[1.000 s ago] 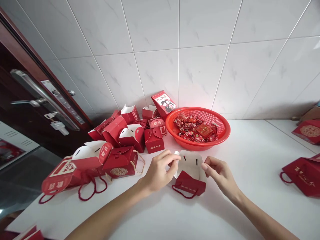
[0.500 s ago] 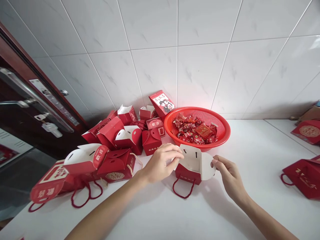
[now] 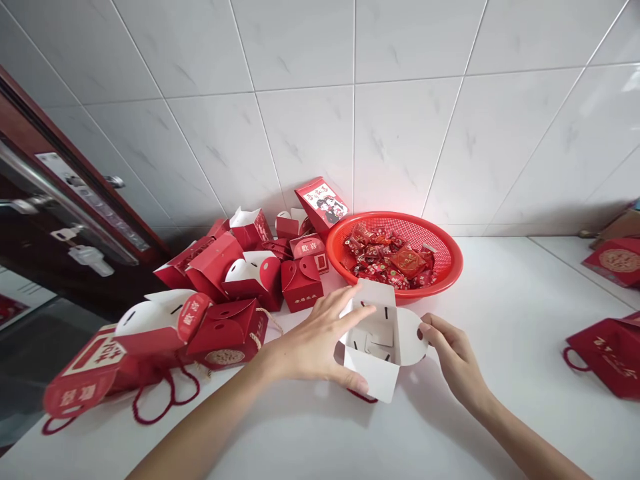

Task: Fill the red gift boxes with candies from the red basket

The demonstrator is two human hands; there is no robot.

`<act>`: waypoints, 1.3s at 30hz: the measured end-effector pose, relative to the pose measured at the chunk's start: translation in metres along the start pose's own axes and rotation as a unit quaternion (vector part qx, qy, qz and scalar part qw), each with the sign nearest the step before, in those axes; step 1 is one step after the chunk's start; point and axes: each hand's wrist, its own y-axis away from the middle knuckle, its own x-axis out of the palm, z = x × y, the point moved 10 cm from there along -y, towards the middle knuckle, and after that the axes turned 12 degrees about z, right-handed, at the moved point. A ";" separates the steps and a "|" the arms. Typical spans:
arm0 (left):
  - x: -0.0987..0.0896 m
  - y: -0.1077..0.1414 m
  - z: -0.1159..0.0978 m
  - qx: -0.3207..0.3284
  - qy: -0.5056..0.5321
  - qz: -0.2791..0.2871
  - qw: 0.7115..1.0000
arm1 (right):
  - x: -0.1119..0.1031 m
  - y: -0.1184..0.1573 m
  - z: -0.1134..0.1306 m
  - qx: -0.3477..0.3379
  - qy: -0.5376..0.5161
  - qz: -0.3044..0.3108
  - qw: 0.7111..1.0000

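An unfolded gift box (image 3: 379, 333) stands in front of me on the white table, its white inside facing up and its flaps spread. Dark slots and folded inner tabs show within it, and part of a dark red cord handle (image 3: 362, 396) pokes out below the front flap. My left hand (image 3: 320, 333) is at the box's left side, fingers spread, the thumb by the front flap. Between thumb and fingers of my right hand (image 3: 447, 343) is the rounded right flap, pinched near its hole. A red plastic basket (image 3: 445, 283) of red-wrapped sweets (image 3: 383, 257) sits just behind.
Several red gift boxes (image 3: 235, 327), some with open tops, crowd the table's left side. Another red box (image 3: 607, 357) lies at the right edge, with more behind it. A tiled wall (image 3: 400, 147) closes off the back, and a dark door with keys (image 3: 90, 257) is at left.
The box's front flap has been folded down toward me, baring more of its inside. My left hand has spread its fingers and moved nearer; my right hand keeps the side flap.
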 end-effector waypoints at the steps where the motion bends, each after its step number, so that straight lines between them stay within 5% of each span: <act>1: 0.001 0.000 0.000 -0.009 -0.012 0.003 1.000 | 0.001 0.000 0.001 -0.003 0.000 0.002 1.000; 12: 0.016 0.017 0.008 -0.125 -0.050 0.031 0.990 | 0.021 -0.005 -0.008 0.021 -0.023 0.059 0.998; 26: 0.021 0.009 0.017 -0.099 -0.046 0.004 0.994 | 0.027 -0.010 -0.011 0.007 -0.035 0.096 0.995; 30: 0.023 0.013 0.016 -0.102 -0.021 0.020 0.994 | 0.008 -0.016 0.012 -0.066 0.075 0.061 0.993; 35: 0.022 0.014 0.010 -0.080 -0.015 0.004 0.997 | -0.032 -0.048 0.078 -0.166 0.234 -0.014 0.958; 39: 0.022 0.014 0.006 -0.076 0.001 0.002 0.997 | -0.032 -0.108 0.081 -0.032 0.409 0.077 0.909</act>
